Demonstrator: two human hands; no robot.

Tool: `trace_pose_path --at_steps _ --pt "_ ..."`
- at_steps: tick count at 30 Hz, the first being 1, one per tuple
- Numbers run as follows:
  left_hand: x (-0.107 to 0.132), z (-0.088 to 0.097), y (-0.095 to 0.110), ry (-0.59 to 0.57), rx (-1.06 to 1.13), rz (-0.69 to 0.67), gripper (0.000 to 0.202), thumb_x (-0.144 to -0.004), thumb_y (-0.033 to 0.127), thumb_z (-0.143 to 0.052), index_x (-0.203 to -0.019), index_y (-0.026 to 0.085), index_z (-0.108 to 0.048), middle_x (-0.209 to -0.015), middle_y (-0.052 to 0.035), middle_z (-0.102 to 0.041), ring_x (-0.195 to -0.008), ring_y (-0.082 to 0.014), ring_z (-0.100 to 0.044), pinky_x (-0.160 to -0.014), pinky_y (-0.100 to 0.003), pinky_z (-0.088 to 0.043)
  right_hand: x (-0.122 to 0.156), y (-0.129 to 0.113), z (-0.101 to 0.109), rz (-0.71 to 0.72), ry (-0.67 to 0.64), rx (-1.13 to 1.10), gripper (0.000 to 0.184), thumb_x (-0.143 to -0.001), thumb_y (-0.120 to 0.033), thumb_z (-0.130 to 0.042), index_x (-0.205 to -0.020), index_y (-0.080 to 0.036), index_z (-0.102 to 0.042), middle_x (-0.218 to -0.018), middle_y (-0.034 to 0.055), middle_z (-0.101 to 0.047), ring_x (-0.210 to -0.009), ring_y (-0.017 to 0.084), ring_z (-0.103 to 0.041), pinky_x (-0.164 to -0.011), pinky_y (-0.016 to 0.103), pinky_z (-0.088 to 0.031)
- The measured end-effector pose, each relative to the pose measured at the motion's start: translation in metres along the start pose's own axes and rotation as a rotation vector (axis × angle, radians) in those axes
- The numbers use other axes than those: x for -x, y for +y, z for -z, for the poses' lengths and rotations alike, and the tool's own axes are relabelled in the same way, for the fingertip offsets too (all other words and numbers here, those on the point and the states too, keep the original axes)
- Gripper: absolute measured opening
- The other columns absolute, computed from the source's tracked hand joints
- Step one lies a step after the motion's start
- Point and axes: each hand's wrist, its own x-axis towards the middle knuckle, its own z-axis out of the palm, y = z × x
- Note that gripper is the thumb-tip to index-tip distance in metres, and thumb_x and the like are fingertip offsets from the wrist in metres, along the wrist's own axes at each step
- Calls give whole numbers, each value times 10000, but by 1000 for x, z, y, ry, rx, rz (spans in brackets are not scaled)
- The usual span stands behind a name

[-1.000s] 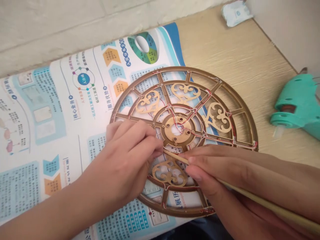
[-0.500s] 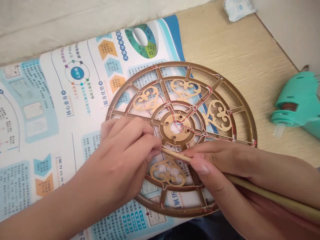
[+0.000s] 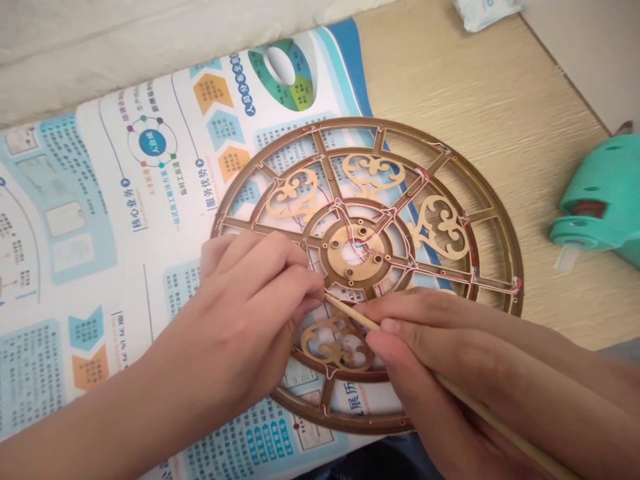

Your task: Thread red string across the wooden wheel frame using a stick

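A round wooden fretwork wheel (image 3: 493,220) with scroll inlays and thin red wires lies flat on a printed poster (image 3: 100,220). My left hand (image 3: 245,327) rests curled on the wheel's left side, its fingertips pinched together beside the hub (image 3: 353,252) at the stick's tip. My right hand (image 3: 450,363) comes in from the right and pinches a thin wooden stick (image 3: 350,315). The stick's point touches the frame just left of the hub, above a scroll inlay (image 3: 333,343).
A teal glue gun (image 3: 597,203) lies on the wooden table (image 3: 475,107) at the right edge. A white packet (image 3: 483,12) sits at the top right. A pale wall runs along the far side, and a white panel stands at the right.
The view has shifted a little. My right hand has slid slightly left along the stick; my left hand keeps its place at the stick's tip.
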Motion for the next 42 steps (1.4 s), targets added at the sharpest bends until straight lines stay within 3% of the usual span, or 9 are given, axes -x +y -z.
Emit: trace_pose_path --at_steps 4,11,16,22,26,30,42 --pt "0 -2 1 4 2 38 194 -1037 29 -514 -1055 181 -632 -1075 -42 -610 -991 -199 -543 -883 -459 -365 -8 4 5 38 -59 -91 372 -1086 -310 -603 -719 -277 -656 -758 6 -744 -588 173 -680 -511 315 -577" --pt "2 0 0 14 -42 21 127 -1051 126 -527 -1088 214 -611 -1091 -53 -621 -1003 -233 -596 -853 -473 -425 -25 0 12 21 2 -142 286 -1025 -177 -689 -762 -226 -588 -713 -29 -719 -539 89 -632 -484 219 -513" --pt "4 4 2 28 32 76 193 -1044 99 -506 -1171 197 -614 -1147 -66 -602 -1071 -202 -601 -917 -429 -482 -16 8 2 -41 156 -219 223 -980 -215 -772 -788 -255 -664 -726 -54 -740 -572 95 -663 -498 222 -513" --pt "6 5 2 70 87 116 312 -1012 46 -496 -1281 189 -566 -1256 -57 -592 -1138 -183 -595 -993 -395 -547 -15 10 4 -111 173 -296 157 -990 -241 -771 -839 -283 -778 -774 -35 -778 -577 120 -698 -425 239 -490" --pt "5 3 -1 95 93 60 281 -1023 65 -542 -1271 193 -576 -1267 -38 -658 -1202 -177 -626 -1035 -398 -510 -17 8 4 -150 237 -303 145 -997 -244 -762 -868 -290 -808 -792 -21 -784 -608 120 -700 -462 228 -523" --pt "5 3 -3 87 96 23 311 -1032 40 -543 -1278 225 -594 -1186 28 -706 -1154 -153 -634 -1032 -379 -467 -16 12 1 -104 205 -312 152 -1006 -221 -756 -869 -271 -800 -788 -15 -769 -634 135 -715 -509 257 -548" --pt "7 0 -4 118 93 7 247 -1071 61 -557 -1238 234 -613 -1107 59 -678 -1103 -115 -582 -1028 -308 -412 -14 14 -1 -71 153 -328 212 -1042 -222 -729 -830 -230 -751 -778 -40 -740 -666 93 -693 -563 220 -530"
